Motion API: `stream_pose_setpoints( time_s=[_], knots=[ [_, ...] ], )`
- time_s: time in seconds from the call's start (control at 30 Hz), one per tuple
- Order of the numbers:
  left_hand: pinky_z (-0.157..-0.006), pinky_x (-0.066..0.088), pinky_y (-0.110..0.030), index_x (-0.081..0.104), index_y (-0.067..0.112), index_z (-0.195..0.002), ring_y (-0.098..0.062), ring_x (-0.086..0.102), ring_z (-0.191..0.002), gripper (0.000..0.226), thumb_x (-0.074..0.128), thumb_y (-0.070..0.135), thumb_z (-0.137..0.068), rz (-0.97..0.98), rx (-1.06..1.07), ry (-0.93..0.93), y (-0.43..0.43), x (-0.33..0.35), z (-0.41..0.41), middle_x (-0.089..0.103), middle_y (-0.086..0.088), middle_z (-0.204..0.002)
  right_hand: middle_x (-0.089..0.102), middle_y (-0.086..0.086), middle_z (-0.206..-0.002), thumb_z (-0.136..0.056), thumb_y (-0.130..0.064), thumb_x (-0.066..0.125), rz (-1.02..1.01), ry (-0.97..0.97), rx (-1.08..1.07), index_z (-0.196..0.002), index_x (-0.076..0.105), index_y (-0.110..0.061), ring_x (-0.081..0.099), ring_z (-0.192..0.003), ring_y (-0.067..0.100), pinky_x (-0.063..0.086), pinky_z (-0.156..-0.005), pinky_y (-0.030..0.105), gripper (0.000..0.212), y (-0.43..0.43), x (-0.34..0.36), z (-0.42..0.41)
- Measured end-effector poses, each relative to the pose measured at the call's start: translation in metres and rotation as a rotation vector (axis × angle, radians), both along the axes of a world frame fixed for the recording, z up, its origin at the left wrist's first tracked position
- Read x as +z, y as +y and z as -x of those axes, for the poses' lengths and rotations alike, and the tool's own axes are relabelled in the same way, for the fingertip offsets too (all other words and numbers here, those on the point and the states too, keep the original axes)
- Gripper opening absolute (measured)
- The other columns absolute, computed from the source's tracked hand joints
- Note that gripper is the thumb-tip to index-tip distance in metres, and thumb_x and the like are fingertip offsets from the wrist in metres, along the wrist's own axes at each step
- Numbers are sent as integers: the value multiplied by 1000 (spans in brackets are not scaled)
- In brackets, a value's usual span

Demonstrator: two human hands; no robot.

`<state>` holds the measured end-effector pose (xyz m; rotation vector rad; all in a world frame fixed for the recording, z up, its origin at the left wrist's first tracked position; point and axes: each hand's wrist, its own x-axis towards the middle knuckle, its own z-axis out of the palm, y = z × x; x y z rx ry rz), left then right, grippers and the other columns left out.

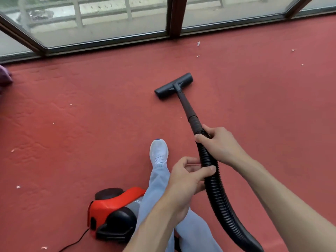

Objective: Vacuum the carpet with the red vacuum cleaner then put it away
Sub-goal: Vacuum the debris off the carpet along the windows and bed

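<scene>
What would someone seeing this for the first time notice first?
The red carpet fills the view, with the black floor nozzle lying on it mid-frame. In the foreground the right grip and left grip both hold the ribbed black hose; the red vacuum cleaner sits bottom centre beside the person's leg.

Soft, even daylight comes in through the windows (101, 24) at the top; bright overall, no harsh glare. Shadows are faint, with a thin one under the floor head (173, 86). Wide-angle distortion bends the window frames (175, 17) toward the edges. The red vacuum cleaner (112, 211) is slightly blurred; the carpet (72, 133) at centre is fairly sharp.
</scene>
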<state>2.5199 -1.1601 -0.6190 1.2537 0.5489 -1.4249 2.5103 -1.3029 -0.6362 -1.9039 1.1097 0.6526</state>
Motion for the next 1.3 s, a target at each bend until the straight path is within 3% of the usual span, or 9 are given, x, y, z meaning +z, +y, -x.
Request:
stream_pose_setpoints(
  time_s=[0.13, 0.23, 0.3, 0.43, 0.6, 0.77, 0.97, 1.13, 1.3],
  knots=[
    [-88, 58, -42, 64, 9, -111, -19, 71, -84, 31, 79, 13, -84, -116, 168, -55, 7, 9, 41, 73, -11, -102, 69, 5, -82, -87, -36, 53, 67, 33, 145, -100, 68, -18, 63, -83, 29, 50, -70, 37, 26, 17, -6, 13],
    [-77, 53, -36, 64, 9, -107, -19, 67, -80, 30, 80, 17, -83, -136, 188, -55, 17, 29, 70, 72, -6, -92, 64, 8, -74, -83, -38, 53, 112, 73, 203, -82, 62, -15, 60, -77, 34, 41, -61, 34, 24, 29, 8, 36],
    [-81, 53, -34, 66, 11, -107, -17, 67, -82, 32, 82, 23, -81, -139, 160, -52, 24, 44, 89, 72, -3, -92, 61, 9, -71, -81, -39, 53, 128, 122, 214, -79, 60, -12, 57, -72, 35, 37, -57, 33, 27, 34, 22, 54],
    [-94, 56, -39, 69, 17, -104, -17, 73, -95, 33, 84, 28, -77, -141, 93, -55, 38, 66, 112, 76, -3, -98, 61, 8, -70, -80, -38, 55, 138, 207, 185, -77, 59, -9, 55, -67, 32, 37, -54, 32, 30, 39, 46, 79],
    [-91, 58, -36, 68, 16, -105, -13, 73, -92, 32, 84, 26, -79, -110, 95, -81, 38, 55, 99, 76, -1, -97, 63, 7, -66, -83, -33, 57, 112, 175, 129, -77, 67, -9, 59, -68, 29, 41, -56, 33, 27, 40, 42, 67],
    [-84, 58, -33, 67, 18, -105, -14, 73, -88, 26, 80, 24, -83, -185, 208, -90, 26, 30, 68, 76, -1, -98, 65, 2, -73, -84, -33, 58, -9, 78, 79, -90, 70, -16, 60, -73, 22, 46, -65, 32, 22, 39, 15, 31],
    [-87, 58, -43, 69, 8, -103, -16, 72, -78, 34, 85, 22, -77, -82, 211, -124, 27, 29, 36, 77, -7, -92, 69, 9, -80, -80, -40, 54, 140, 95, 182, -85, 70, -14, 63, -79, 32, 47, -64, 35, 30, 32, 19, -4],
    [-67, 54, -27, 68, -6, -101, -13, 67, -68, 34, 83, 15, -79, 89, 90, -76, 40, 59, 41, 73, -6, -80, 63, 11, -73, -72, -49, 55, 199, 270, 258, -81, 66, -7, 53, -62, 30, 37, -52, 30, 45, 21, 54, 16],
    [-72, 57, -29, 69, -5, -101, -13, 68, -69, 35, 85, 16, -78, 119, 21, -89, 37, 65, 41, 73, -6, -81, 52, 7, -62, -77, -41, 61, 150, 316, 180, -73, 62, -6, 45, -54, 25, 32, -49, 28, 35, 18, 71, 26]
  ],
)
